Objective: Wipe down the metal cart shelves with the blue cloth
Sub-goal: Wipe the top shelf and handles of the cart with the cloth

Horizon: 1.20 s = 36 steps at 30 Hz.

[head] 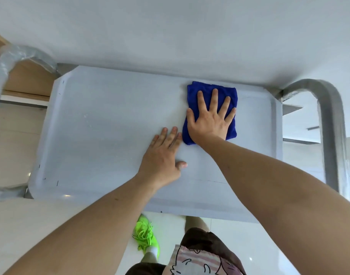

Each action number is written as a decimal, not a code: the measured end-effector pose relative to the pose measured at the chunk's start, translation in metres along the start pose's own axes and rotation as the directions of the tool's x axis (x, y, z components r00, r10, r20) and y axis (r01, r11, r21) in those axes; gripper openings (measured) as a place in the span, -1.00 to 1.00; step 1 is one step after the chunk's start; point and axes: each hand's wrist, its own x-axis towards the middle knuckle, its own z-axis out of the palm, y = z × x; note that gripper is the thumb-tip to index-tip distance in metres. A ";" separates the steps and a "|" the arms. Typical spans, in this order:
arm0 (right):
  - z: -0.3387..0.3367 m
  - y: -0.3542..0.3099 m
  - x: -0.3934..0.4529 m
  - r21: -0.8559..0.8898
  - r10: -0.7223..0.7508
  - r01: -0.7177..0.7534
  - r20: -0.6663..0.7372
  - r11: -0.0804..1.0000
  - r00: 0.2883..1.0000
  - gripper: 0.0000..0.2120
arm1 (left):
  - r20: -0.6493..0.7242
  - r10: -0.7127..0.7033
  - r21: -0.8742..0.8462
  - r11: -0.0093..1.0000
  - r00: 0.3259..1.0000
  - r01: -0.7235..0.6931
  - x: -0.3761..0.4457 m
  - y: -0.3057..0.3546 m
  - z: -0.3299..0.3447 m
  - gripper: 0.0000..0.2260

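Observation:
The cart's top shelf (102, 124) is a pale grey metal tray with a raised rim, filling the middle of the view. A folded blue cloth (232, 130) lies on its far right part. My right hand (209, 118) presses flat on the cloth with its fingers spread and straight. My left hand (162, 153) rests flat on the bare shelf just left of the cloth, fingers straight, fingertips almost touching the cloth's edge. Lower shelves are hidden under the top one.
Curved metal cart handles stand at the left (3, 72) and right (328, 116) ends, the left one wrapped in plastic film. A white wall (170, 32) runs right behind the cart. A glossy floor and my green shoe (145, 235) lie below the shelf's near edge.

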 end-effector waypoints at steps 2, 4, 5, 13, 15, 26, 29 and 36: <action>-0.002 -0.008 0.016 0.000 -0.011 0.011 -0.003 1.000 1.000 -0.34 | -0.013 -0.003 0.004 1.000 1.000 0.004 0.004 -0.003 0.000 -0.23; 0.000 -0.011 0.023 -0.012 -0.022 0.022 0.001 1.000 1.000 -0.34 | -0.003 -0.010 -0.009 1.000 1.000 0.010 0.005 -0.007 0.000 -0.24; 0.002 -0.012 0.025 -0.015 -0.026 0.026 0.005 1.000 1.000 -0.33 | 0.007 -0.015 -0.021 1.000 1.000 0.015 0.006 -0.009 0.001 -0.24; 0.014 -0.006 0.001 0.002 -0.108 0.108 0.044 0.994 0.993 -0.35 | 0.039 -0.071 -0.074 0.995 0.997 0.073 0.005 -0.016 0.001 -0.24; 0.017 0.001 -0.015 0.011 -0.092 0.092 0.022 0.996 0.996 -0.36 | 0.024 -0.065 -0.084 0.994 0.998 0.067 0.008 -0.018 -0.001 -0.23; 0.029 0.024 -0.113 0.017 -0.007 0.005 0.083 1.000 0.997 -0.39 | 0.208 -0.089 -0.164 0.978 0.974 0.125 0.029 -0.013 -0.019 -0.20; 0.031 0.021 -0.144 0.037 0.009 -0.012 0.088 0.999 0.996 -0.39 | 0.219 -0.087 -0.136 0.984 0.972 0.119 0.028 -0.011 -0.025 -0.20; 0.039 -0.001 -0.203 0.048 0.075 -0.081 0.110 0.996 0.991 -0.39 | 0.263 -0.052 -0.057 0.996 0.963 0.069 0.023 -0.010 -0.026 -0.30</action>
